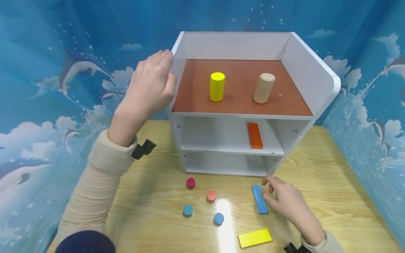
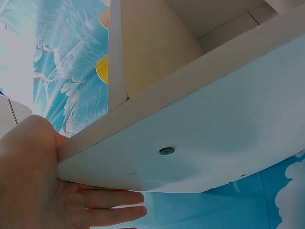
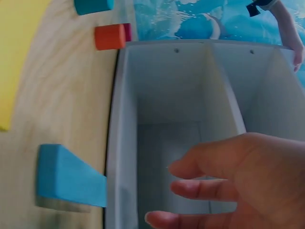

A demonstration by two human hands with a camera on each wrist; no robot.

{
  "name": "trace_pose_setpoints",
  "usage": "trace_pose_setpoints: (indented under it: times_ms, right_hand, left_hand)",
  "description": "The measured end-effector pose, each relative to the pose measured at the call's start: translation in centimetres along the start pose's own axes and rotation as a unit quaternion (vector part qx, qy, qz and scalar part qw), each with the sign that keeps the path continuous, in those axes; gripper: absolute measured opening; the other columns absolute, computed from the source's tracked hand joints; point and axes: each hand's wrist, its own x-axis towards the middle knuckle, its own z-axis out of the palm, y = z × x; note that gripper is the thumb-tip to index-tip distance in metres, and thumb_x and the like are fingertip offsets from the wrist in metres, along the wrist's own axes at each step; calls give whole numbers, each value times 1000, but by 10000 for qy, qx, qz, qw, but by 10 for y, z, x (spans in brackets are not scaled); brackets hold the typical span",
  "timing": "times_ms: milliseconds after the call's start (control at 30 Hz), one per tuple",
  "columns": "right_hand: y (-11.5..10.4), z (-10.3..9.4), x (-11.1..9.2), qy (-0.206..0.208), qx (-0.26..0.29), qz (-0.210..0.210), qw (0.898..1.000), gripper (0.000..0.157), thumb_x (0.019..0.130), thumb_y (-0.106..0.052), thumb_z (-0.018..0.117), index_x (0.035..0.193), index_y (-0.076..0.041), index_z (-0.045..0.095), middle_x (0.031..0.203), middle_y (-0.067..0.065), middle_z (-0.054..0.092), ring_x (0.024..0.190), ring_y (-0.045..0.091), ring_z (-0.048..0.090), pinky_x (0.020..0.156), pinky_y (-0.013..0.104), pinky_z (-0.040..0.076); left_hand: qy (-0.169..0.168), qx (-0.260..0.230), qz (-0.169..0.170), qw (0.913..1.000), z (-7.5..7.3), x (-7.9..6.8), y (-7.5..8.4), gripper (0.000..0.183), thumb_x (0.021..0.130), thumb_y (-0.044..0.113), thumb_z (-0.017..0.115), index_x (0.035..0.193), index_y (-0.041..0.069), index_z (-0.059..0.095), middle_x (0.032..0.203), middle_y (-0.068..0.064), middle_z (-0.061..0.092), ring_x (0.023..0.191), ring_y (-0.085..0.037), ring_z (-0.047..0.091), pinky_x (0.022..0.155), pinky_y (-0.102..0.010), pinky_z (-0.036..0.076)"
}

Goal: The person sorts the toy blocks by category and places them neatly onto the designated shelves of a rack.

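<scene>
A white shelf unit [image 1: 243,153] with a brown top stands on the wooden table. My left hand [image 1: 147,86] grips the front edge of its left side panel [image 2: 200,124]; two straight fingers show past the panel in the left wrist view, and the thumb is mostly hidden. Low over the table, my right hand [image 1: 288,198] has loosely bent fingers with nothing between them. A blue block [image 1: 260,199] lies just left of those fingers, flat on the table. In the right wrist view, the fingertips [image 3: 183,168] appear in front of the lower compartment.
On the brown top stand a yellow cylinder [image 1: 217,87] and a plain wooden cylinder [image 1: 264,88]. An orange-red block [image 1: 255,136] lies on the middle shelf. Before the unit are a magenta disc [image 1: 191,183], a coral disc [image 1: 211,196], two blue discs [image 1: 219,219] and a yellow block [image 1: 255,238].
</scene>
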Motion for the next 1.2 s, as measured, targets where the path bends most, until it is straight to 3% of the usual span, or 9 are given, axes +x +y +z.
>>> trace_pose_setpoints:
  times_ms: [300, 433, 800, 1200]
  right_hand:
    - [-3, 16, -8, -1162, 88, 409, 9923, 21, 78, -24, 70, 92, -24, 54, 70, -4, 46, 53, 11, 39, 41, 26, 32]
    - [-6, 22, -10, -1468, 82, 632, 9871, 21, 78, -26, 69, 92, -24, 54, 73, -3, 48, 54, 14, 41, 43, 27, 34]
    - [-5, 36, -11, -1652, 12, 832, 9827, 28, 75, -28, 71, 91, -21, 49, 75, -1, 48, 55, 16, 43, 43, 27, 35]
    - [-4, 38, -11, -1476, 57, 827, 9856, 28, 71, -20, 67, 90, -18, 47, 70, -1, 45, 54, 16, 42, 42, 29, 33]
  left_hand:
    - [-45, 6, -49, 10000, 0, 0, 1, 49, 98, 20, 28, 143, 2, 37, 147, -16, 35, 138, -29, 29, 112, -47, 22]
    - [-31, 2, -35, 10000, 0, 0, 1, 49, 98, 20, 28, 142, 1, 37, 147, -16, 36, 137, -29, 29, 112, -47, 23]
    - [-7, 13, -10, 10000, 0, 0, 1, 49, 97, 19, 29, 141, 0, 39, 146, -16, 37, 137, -29, 31, 112, -47, 24]
    - [44, 8, 13, 10000, 0, 0, 0, 49, 97, 19, 28, 141, 0, 39, 146, -17, 37, 137, -30, 31, 112, -47, 24]
